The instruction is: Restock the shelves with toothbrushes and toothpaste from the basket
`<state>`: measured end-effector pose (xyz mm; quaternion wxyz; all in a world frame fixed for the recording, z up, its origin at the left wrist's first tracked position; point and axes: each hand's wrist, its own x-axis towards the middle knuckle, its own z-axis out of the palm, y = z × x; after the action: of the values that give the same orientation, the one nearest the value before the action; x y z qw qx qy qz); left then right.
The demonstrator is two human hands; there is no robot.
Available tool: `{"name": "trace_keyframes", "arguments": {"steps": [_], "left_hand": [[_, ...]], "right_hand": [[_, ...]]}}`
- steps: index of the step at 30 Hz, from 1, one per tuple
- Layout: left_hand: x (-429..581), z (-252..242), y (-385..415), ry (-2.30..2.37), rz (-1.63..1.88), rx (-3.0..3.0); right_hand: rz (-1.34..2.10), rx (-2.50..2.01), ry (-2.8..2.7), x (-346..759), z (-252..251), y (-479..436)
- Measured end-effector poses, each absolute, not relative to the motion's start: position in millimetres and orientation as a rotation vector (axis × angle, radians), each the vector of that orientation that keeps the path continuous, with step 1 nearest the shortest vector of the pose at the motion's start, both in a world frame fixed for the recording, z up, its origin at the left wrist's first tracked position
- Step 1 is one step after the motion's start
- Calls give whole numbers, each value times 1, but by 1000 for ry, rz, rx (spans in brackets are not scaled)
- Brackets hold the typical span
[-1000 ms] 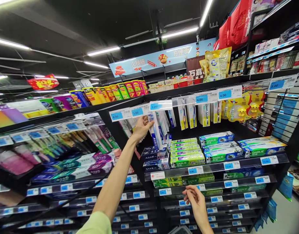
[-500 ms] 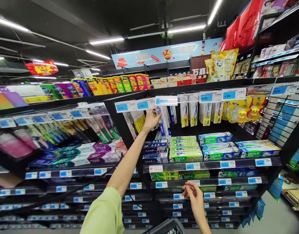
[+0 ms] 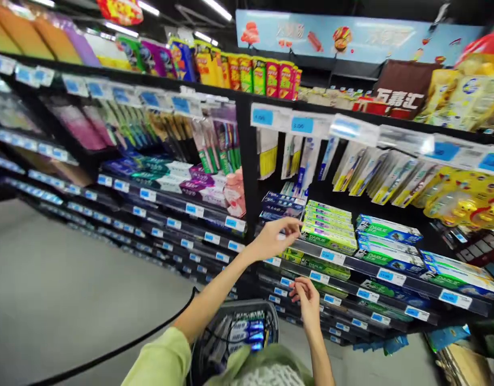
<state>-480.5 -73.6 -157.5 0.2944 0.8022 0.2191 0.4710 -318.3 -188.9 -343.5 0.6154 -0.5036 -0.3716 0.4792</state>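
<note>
My left hand (image 3: 277, 238) is in front of the shelf edge, near the yellow-green Darlie toothpaste boxes (image 3: 329, 236). Its fingers are loosely bent, the thumb is apart from them, and I see nothing held. Lower down, my right hand (image 3: 306, 295) hovers before the lower shelves with fingers half curled and nothing visible in them. Above the boxes hang packaged toothbrushes (image 3: 309, 161), with more toothbrush packs (image 3: 351, 169) to their right. Dark blue boxes (image 3: 282, 203) stand left of the Darlie stack.
A dark shopping basket (image 3: 275, 327) with blue-and-white packages (image 3: 247, 335) is below me. A black cord (image 3: 122, 351) runs across the lower left. Blue-and-green Darlie boxes (image 3: 391, 252) lie on the right shelf; purple and teal boxes (image 3: 198, 179) are on the left one.
My left hand has come away from the hanging toothbrushes, down to the shelf edge. My right hand stays low. The view has tilted down and turned left, showing more of the basket.
</note>
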Motion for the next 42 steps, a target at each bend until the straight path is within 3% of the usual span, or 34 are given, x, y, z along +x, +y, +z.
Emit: {"name": "trace_keyframes", "arguments": {"steps": [4,9,14,19,26,32,42], "left_hand": [[-505,-217,-139,605,890,1981],[-510,-306,-220,775,826,1657],[-529,-362,-270,793,679,1565],[-554,-417,-284,1069,796,1514],[-578,-523,-269,1418,939,992],[-611,-640,-241,1763,893,480],[-688,-890,-251,2023,573,133]], "right_hand": [[1212,-1264,-1038,-335,-347,-189],[1448,-1344,-1226,-354,-368,-191],[1606,-1540,-1260,-374,-408,-198],[1674,-1665,-1451,-390,-452,-210],[1693,-1904,-1603,-393,-523,-224],[1708,-2138,-1465,-368,-583,-265],[1919,-2456,-1139,-310,-667,-372]]}}
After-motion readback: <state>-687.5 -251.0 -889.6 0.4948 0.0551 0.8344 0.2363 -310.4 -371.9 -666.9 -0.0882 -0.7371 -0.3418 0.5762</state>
